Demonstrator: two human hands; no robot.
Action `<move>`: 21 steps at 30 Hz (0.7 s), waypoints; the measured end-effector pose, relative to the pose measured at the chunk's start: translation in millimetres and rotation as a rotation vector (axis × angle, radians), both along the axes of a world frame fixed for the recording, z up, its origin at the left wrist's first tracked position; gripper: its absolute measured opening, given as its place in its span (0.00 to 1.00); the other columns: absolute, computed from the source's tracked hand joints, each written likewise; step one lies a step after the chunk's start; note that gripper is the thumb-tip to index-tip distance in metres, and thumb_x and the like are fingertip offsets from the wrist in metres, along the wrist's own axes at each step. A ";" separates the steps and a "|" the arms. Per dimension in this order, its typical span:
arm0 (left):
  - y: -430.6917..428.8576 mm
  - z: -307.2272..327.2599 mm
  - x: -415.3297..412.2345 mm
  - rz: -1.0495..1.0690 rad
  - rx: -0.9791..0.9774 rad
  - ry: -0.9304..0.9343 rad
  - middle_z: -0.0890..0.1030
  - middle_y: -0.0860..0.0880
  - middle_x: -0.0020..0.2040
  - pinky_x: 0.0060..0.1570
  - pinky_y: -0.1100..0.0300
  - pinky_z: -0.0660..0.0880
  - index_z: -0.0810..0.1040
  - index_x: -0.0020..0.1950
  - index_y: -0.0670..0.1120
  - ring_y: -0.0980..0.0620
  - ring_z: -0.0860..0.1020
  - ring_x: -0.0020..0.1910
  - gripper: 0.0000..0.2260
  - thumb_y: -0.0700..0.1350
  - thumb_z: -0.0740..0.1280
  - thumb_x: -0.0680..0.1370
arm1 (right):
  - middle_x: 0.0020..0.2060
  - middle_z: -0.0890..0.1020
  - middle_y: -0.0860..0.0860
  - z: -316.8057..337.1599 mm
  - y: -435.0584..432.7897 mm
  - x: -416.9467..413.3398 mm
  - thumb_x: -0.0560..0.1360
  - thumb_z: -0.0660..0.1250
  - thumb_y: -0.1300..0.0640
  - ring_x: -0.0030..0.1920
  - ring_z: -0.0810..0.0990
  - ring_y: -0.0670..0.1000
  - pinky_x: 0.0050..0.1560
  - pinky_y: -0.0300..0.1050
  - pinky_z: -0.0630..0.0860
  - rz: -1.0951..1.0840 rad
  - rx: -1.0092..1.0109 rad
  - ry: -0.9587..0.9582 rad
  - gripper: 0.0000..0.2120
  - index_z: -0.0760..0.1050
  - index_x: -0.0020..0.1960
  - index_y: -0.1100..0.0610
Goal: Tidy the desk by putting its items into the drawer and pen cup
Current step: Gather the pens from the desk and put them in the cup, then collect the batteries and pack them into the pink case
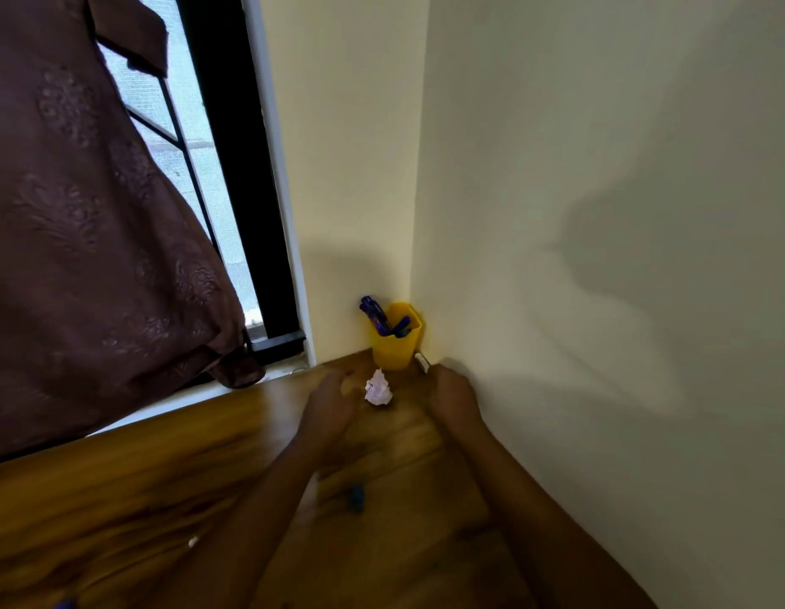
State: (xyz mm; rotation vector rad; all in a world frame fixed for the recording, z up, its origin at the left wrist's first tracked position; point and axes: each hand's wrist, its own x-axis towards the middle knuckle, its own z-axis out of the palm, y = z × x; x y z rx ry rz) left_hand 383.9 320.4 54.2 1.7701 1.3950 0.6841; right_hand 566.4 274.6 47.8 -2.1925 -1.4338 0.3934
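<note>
Pen cup stands cornered; we risk toppling it with our right hand, its fingers unreadable, while our left hand spreads loose beside the paper.

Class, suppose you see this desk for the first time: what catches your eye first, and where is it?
The yellow pen cup, holding blue pens, stands out in the far corner of the wooden desk. Just in front of it lies a crumpled paper ball, between the left hand and right hand. A dark brown curtain fills the upper left, partly covering the window.
</note>
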 end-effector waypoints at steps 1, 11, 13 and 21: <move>-9.6 -14.6 -11.8 -0.022 0.081 0.177 0.72 0.46 0.69 0.61 0.57 0.68 0.69 0.70 0.47 0.48 0.72 0.65 0.19 0.46 0.62 0.78 | 0.56 0.79 0.57 -8.3 -3.7 -1.1 0.80 0.57 0.59 0.56 0.78 0.55 0.56 0.46 0.73 0.034 -0.045 -0.074 0.14 0.73 0.62 0.61; -36.7 -66.2 -40.7 -0.101 0.212 0.671 0.47 0.50 0.79 0.73 0.45 0.44 0.47 0.77 0.56 0.49 0.45 0.77 0.25 0.60 0.44 0.81 | 0.68 0.70 0.60 -10.8 26.1 -1.8 0.80 0.53 0.61 0.70 0.64 0.59 0.68 0.53 0.63 0.275 -0.189 -0.710 0.18 0.68 0.67 0.63; -37.9 -66.3 -40.5 -0.093 0.220 0.686 0.47 0.51 0.79 0.73 0.45 0.44 0.47 0.77 0.56 0.50 0.45 0.77 0.25 0.60 0.46 0.81 | 0.69 0.68 0.59 -8.3 36.3 2.5 0.80 0.54 0.60 0.71 0.63 0.58 0.70 0.52 0.60 0.316 -0.213 -0.765 0.18 0.67 0.68 0.64; -36.3 -67.3 -40.5 -0.069 0.248 0.657 0.51 0.50 0.78 0.73 0.45 0.45 0.50 0.77 0.56 0.50 0.47 0.77 0.26 0.61 0.43 0.79 | 0.69 0.68 0.61 -34.6 36.3 -2.2 0.80 0.54 0.60 0.72 0.60 0.60 0.72 0.55 0.57 0.310 -0.290 -0.821 0.17 0.70 0.66 0.65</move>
